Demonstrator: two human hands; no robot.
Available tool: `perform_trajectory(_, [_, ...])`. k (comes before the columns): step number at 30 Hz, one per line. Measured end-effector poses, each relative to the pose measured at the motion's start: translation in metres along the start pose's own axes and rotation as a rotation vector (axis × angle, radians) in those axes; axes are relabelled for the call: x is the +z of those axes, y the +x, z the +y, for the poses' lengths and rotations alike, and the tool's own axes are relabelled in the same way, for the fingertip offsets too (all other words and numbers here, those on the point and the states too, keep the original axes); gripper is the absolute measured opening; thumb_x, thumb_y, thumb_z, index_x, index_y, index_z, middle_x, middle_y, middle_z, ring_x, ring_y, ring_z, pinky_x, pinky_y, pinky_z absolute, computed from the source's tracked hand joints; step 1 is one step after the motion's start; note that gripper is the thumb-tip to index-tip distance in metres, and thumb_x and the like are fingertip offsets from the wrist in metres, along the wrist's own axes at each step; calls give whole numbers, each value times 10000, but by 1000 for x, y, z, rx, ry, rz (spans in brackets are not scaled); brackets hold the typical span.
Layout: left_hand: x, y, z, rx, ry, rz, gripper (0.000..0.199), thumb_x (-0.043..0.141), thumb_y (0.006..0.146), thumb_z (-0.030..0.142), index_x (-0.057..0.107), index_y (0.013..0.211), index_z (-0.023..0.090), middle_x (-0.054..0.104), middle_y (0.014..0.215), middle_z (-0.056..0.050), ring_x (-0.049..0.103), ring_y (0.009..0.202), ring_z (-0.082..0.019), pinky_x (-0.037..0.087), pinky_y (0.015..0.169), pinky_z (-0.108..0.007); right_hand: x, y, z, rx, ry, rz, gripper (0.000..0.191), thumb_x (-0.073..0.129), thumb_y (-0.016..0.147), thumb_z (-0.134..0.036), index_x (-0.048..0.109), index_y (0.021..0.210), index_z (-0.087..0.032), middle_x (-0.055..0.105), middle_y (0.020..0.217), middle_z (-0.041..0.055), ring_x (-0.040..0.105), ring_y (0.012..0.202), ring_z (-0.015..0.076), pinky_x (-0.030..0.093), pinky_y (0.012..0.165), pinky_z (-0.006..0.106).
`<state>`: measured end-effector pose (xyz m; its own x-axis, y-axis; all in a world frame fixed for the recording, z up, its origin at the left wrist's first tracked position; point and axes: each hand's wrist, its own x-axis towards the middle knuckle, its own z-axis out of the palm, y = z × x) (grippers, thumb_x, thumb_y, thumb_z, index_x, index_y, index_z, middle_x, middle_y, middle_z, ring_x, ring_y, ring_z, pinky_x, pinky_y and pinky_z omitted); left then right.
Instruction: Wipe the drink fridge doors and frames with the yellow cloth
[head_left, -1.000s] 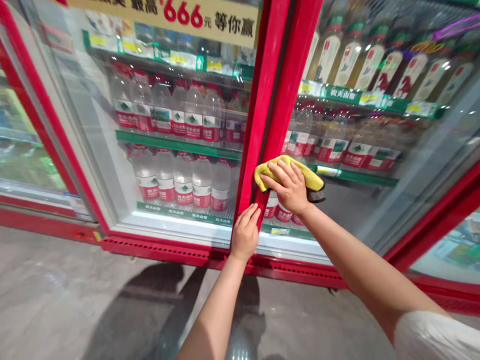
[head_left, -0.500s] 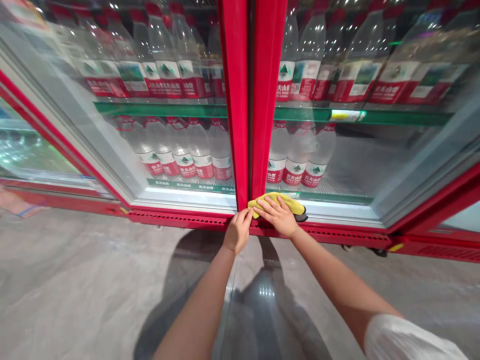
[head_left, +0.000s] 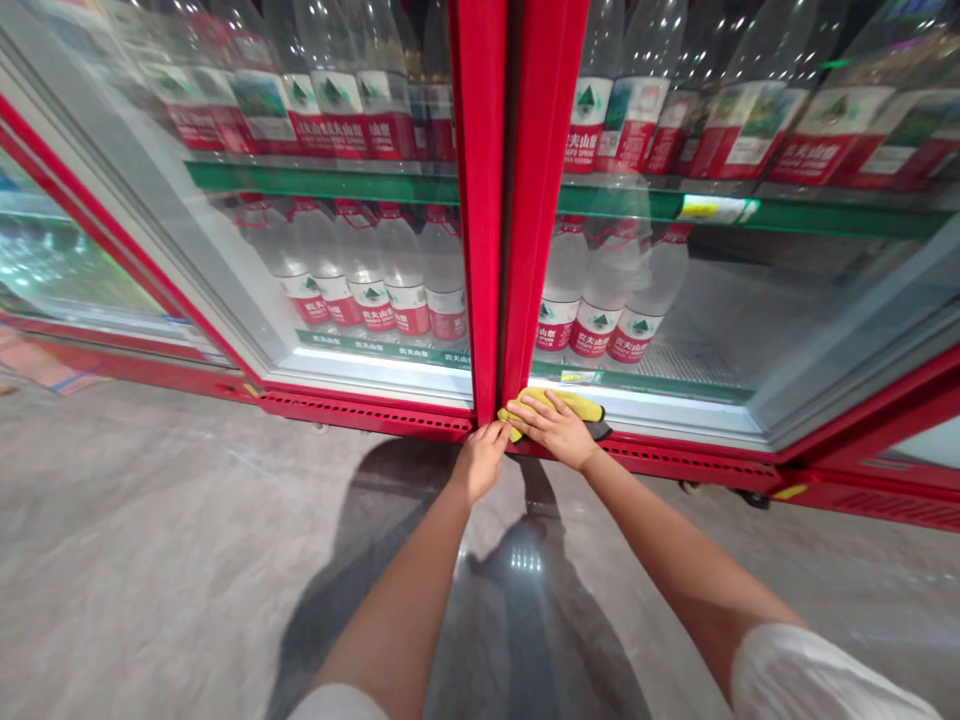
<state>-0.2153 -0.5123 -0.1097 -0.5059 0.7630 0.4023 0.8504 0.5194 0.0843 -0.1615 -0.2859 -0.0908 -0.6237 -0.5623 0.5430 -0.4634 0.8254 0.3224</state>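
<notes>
A yellow cloth with a grey underside (head_left: 589, 407) lies bunched against the lower left corner of the right red-framed glass door (head_left: 534, 250). Over it rests my right hand (head_left: 559, 432), pressing it to the frame with fingers stretched across the fabric. My left hand (head_left: 480, 460) is closed in a pinch at the cloth's left end, by the foot of the left door's red frame (head_left: 480, 250). What lies between those fingertips is partly hidden.
Behind the glass, water bottles with red-and-white labels (head_left: 592, 330) stand on shelves with green edges (head_left: 622, 200). A perforated red base strip (head_left: 367, 412) runs below the doors, above the grey floor (head_left: 165, 540). More coolers flank both sides.
The camera view has shifted and tilted slightly, so the shelves and bottles sit higher in the picture. Both hands stay at the door corner, with the cloth slightly reshaped under my right hand.
</notes>
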Motion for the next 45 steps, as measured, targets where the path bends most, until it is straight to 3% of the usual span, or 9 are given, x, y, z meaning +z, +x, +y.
perform_trajectory(5, [0,0,0,72,11,-16,515,446,889,53,588,1369,178,678,1254,-137,654,1137,-232,555,985,-405,6,-31,7,-43,-60,18,453,490,972,-130,594,1396,-254,522,1559,1,403,1486,149,251,1288,415])
perform_trajectory(10, [11,-3,-3,191,-13,-29,544,494,861,56,606,1378,184,634,1405,-139,550,1350,-254,478,1123,-479,-7,-85,31,-37,-110,61,483,358,974,-91,685,1279,-275,576,1508,-53,146,1568,55,112,1298,271])
perform_trajectory(13, [14,-2,-4,227,-20,-10,508,491,880,80,615,1365,167,630,1420,-137,528,1382,-254,453,1157,-494,-5,-72,24,30,-117,55,487,375,978,-98,650,1337,-279,542,1540,-41,138,1576,85,85,1307,310])
perform_trajectory(18, [13,3,-2,245,-16,19,467,441,931,110,615,1360,166,647,1392,-139,536,1375,-232,468,1154,-485,9,-23,5,66,-103,9,476,433,987,-121,557,1438,-206,446,1610,5,349,1520,151,131,1321,407])
perform_trajectory(26, [5,16,4,308,70,44,460,456,914,65,640,1333,105,649,1375,-178,544,1359,-272,454,1160,-516,-16,-90,42,39,-27,-38,523,350,997,-68,545,1454,-231,517,1560,-14,435,1466,128,94,1317,346])
perform_trajectory(34, [-8,42,30,214,157,88,447,479,917,83,661,1319,155,713,1226,-164,645,1165,-295,545,979,-482,-6,-38,28,101,102,-126,550,443,993,-138,456,1530,-256,381,1642,-6,348,1524,178,197,1309,436])
perform_trajectory(36, [-7,49,38,246,147,85,446,478,919,90,661,1320,158,711,1236,-157,644,1162,-285,544,980,-466,-14,-57,39,94,133,-148,579,436,987,-120,432,1544,-274,381,1640,-19,373,1510,165,192,1310,415])
perform_trajectory(42, [5,64,54,358,80,74,506,491,878,73,646,1350,167,662,1353,-150,559,1321,-282,465,1119,-498,-52,-159,82,138,149,-77,558,352,1000,-102,507,1494,-311,540,1539,-22,476,1438,132,164,1294,318])
perform_trajectory(45, [11,72,61,361,91,90,493,495,878,80,658,1333,174,662,1356,-143,550,1338,-283,445,1146,-510,-54,-162,81,180,136,-71,548,374,999,-99,512,1487,-307,532,1547,-4,452,1460,158,164,1299,366])
